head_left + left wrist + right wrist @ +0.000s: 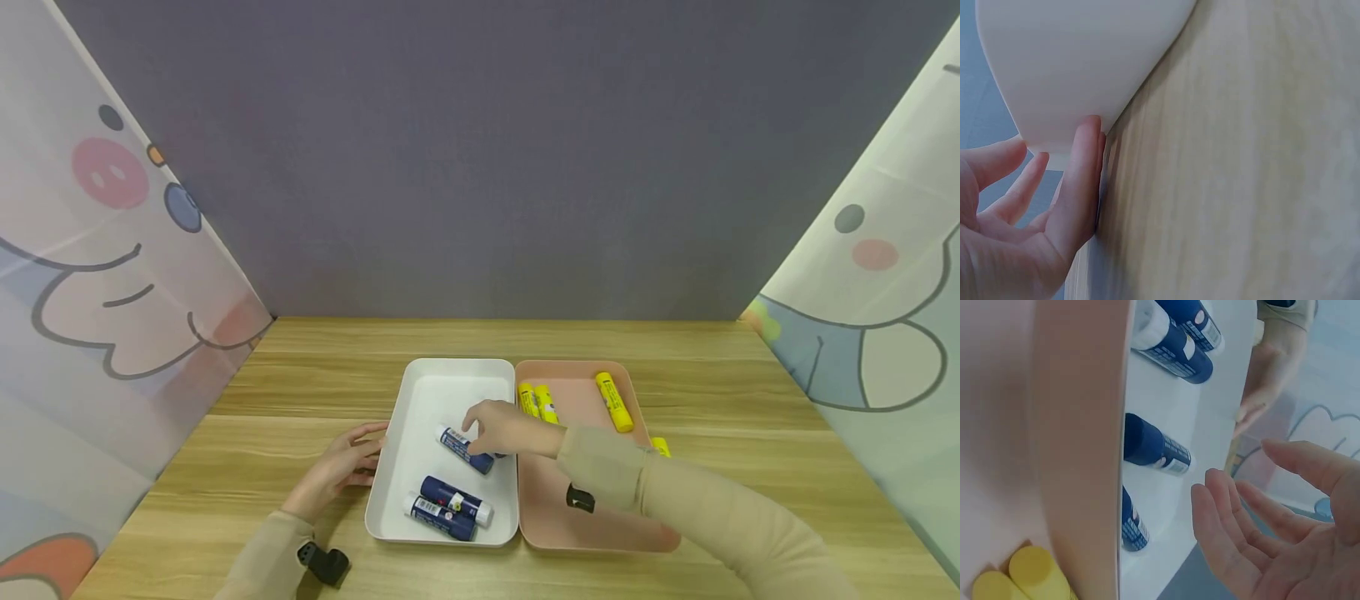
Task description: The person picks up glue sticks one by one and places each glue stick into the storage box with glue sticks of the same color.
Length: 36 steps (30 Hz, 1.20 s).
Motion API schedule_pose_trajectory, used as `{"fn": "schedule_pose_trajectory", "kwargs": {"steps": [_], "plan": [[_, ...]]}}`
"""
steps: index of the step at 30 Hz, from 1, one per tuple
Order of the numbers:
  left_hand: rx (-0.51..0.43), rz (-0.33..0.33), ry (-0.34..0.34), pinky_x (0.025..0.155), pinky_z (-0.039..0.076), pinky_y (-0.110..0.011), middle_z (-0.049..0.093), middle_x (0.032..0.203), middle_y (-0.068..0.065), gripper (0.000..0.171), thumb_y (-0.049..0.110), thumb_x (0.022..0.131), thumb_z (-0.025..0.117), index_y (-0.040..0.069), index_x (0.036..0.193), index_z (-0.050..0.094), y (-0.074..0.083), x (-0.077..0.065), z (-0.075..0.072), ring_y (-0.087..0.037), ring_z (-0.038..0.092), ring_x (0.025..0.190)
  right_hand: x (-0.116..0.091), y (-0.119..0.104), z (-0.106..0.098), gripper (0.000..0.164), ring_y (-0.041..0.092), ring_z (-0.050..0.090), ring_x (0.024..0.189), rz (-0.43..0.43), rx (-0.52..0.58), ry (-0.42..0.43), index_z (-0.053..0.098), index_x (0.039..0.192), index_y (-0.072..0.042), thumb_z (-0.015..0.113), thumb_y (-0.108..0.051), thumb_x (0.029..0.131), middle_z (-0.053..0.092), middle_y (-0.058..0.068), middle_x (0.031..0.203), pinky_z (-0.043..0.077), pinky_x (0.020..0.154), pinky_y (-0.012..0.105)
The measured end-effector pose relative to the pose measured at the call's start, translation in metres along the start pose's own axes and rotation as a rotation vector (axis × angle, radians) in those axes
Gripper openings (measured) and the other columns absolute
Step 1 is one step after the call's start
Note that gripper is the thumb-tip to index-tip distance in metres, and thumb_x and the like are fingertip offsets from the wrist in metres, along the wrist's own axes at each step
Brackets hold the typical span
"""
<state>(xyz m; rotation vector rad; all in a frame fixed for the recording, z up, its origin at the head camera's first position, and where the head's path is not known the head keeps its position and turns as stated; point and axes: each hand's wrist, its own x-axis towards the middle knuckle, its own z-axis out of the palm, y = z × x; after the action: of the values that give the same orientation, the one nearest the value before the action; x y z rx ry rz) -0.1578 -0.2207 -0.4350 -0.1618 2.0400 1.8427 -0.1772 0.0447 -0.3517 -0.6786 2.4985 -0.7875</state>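
My right hand (506,427) hovers over the white tray (442,375), fingers spread and holding nothing. In the head view it overlaps one end of a blue glue stick (465,450). The right wrist view shows a gap between its fingertips (1200,497) and that glue stick (1155,447). Another blue glue stick (1134,525) lies beside it, mostly hidden by the hand in the head view. Two more blue glue sticks (456,498) lie at the tray's near end. My left hand (341,467) rests its fairly straight fingers (1082,169) against the tray's left outer wall (1085,69).
A pink tray (592,533) adjoins the white one on the right, partly under my right forearm. Inside it lie two yellow glue sticks (546,404) side by side and another yellow one (613,402) at the right wall. A yellow stick (661,446) shows beyond that wall.
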Motion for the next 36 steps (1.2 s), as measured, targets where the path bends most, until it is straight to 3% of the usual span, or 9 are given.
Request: {"fn": "schedule_pose_trajectory", "kwargs": {"steps": [5,15,22,31,36], "plan": [[-0.002,0.003,-0.006,0.057,0.049,-0.030,0.062,0.086,-0.002,0.053,0.023,0.089,0.053,-0.001,0.132,0.033,0.000,0.000,-0.001,-0.015,0.061,0.070,-0.008,0.005,-0.008,0.029,0.010,0.045,0.055,-0.028,0.044,0.025,0.061,0.103,0.002,0.067,-0.008,0.076,0.052,0.003,0.069,0.037,0.048,0.020],[0.026,-0.009,0.028,0.058,0.050,-0.032,0.063,0.088,-0.003,0.053,0.023,0.089,0.054,0.000,0.132,0.035,-0.001,0.001,0.000,-0.017,0.062,0.072,-0.028,0.021,-0.029,0.030,0.009,0.042,0.046,0.013,0.113,0.079,0.060,0.107,-0.002,0.065,-0.011,0.078,0.054,0.004,0.075,0.035,0.042,0.019],[0.036,-0.006,0.028,0.059,0.050,-0.033,0.062,0.087,-0.004,0.052,0.024,0.089,0.054,0.001,0.132,0.035,-0.001,0.001,0.000,-0.017,0.062,0.072,-0.045,0.040,-0.044,0.030,0.012,0.051,0.065,-0.039,0.103,0.163,0.061,0.107,-0.002,0.064,-0.011,0.079,0.058,0.004,0.083,0.043,0.053,0.023],[0.031,-0.011,0.024,0.059,0.050,-0.032,0.062,0.087,-0.003,0.052,0.024,0.089,0.054,0.001,0.132,0.036,0.000,0.001,0.000,-0.017,0.062,0.071,-0.068,0.067,-0.058,0.033,0.013,0.054,0.059,-0.085,0.239,0.210,0.055,0.108,0.009,0.060,-0.006,0.079,0.059,0.009,0.080,0.049,0.055,0.031],[0.036,-0.010,0.020,0.059,0.050,-0.032,0.062,0.088,-0.004,0.053,0.025,0.088,0.054,0.001,0.132,0.036,0.000,0.001,-0.001,-0.017,0.062,0.072,-0.082,0.086,-0.061,0.033,0.016,0.056,0.063,-0.040,0.288,0.219,0.054,0.109,0.009,0.060,-0.008,0.081,0.058,0.009,0.080,0.050,0.059,0.034]]}}
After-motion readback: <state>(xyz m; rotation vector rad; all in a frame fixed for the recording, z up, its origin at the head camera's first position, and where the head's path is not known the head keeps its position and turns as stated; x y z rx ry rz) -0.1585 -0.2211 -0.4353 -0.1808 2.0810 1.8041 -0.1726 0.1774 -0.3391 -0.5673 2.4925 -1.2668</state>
